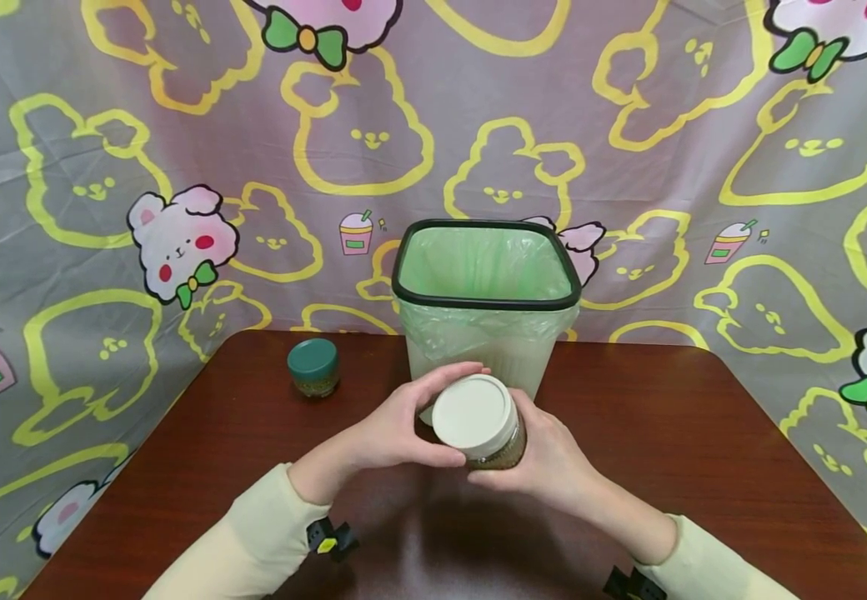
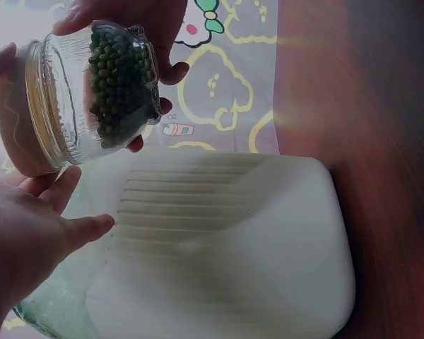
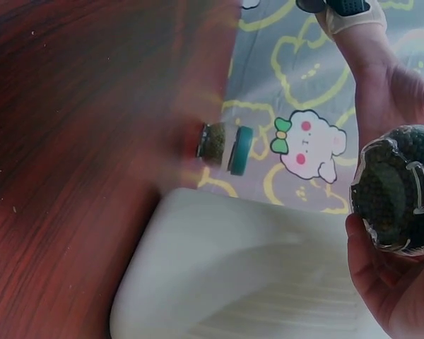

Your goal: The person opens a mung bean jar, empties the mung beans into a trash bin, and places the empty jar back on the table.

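A glass jar (image 2: 120, 85) is held tilted in the air between both hands, in front of the bin, with small green beans inside. Its cream lid (image 1: 473, 415) faces up towards the head camera. My left hand (image 1: 396, 423) grips the lid, the thumb at its near side and the fingers around its far side. The right hand (image 1: 557, 454) grips the glass body from the right. In the right wrist view the jar's base (image 3: 392, 191) shows, and part of the jar runs out of the frame.
A pale bin (image 1: 471, 354) with a black rim and a green liner bag stands at the back of the brown table (image 1: 651, 433). Left of it is a small jar (image 1: 314, 367) with a teal lid. A patterned cloth (image 1: 253, 150) hangs behind the table.
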Tool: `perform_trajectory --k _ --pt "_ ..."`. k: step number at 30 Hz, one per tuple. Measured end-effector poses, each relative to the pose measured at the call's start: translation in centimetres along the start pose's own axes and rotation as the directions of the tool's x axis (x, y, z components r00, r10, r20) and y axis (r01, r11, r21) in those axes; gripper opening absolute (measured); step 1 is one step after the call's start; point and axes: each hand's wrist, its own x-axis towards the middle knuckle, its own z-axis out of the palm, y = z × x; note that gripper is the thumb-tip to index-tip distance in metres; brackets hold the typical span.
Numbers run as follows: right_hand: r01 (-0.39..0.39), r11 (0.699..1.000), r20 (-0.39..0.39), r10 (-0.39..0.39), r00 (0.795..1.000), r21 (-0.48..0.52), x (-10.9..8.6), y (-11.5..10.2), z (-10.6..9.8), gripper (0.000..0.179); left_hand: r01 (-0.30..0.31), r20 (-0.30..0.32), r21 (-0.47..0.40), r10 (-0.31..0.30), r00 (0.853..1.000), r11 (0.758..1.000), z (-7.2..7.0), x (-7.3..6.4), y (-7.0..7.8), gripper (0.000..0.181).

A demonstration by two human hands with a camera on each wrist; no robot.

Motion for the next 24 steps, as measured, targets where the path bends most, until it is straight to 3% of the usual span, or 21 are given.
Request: perform_trajectory --k 7,13,17,24 --pt "-0.005 1.000 0.008 0.004 1.000 0.007 0.0 -0.1 -0.1 0.090 0.068 -0.077 0.045 -0.064 0.995 0.997 0.2 0.0 0.1 0.083" --pt "0.002 1.000 -0.006 -0.002 1.000 0.006 0.0 -0.1 -0.1 0.089 0.076 -0.155 0.113 -0.058 0.986 0.991 0.8 0.1 0.2 0.083" --pt "0.006 1.000 -0.018 -0.006 1.000 -0.002 0.1 0.0 0.0 0.088 0.098 -0.211 0.164 -0.062 0.976 0.982 1.2 0.1 0.3 0.081" --pt "0.009 1.000 -0.024 -0.009 1.000 0.001 0.1 0.1 0.0 0.088 0.167 -0.281 0.170 -0.115 0.953 0.971 1.8 0.0 0.8 0.077"
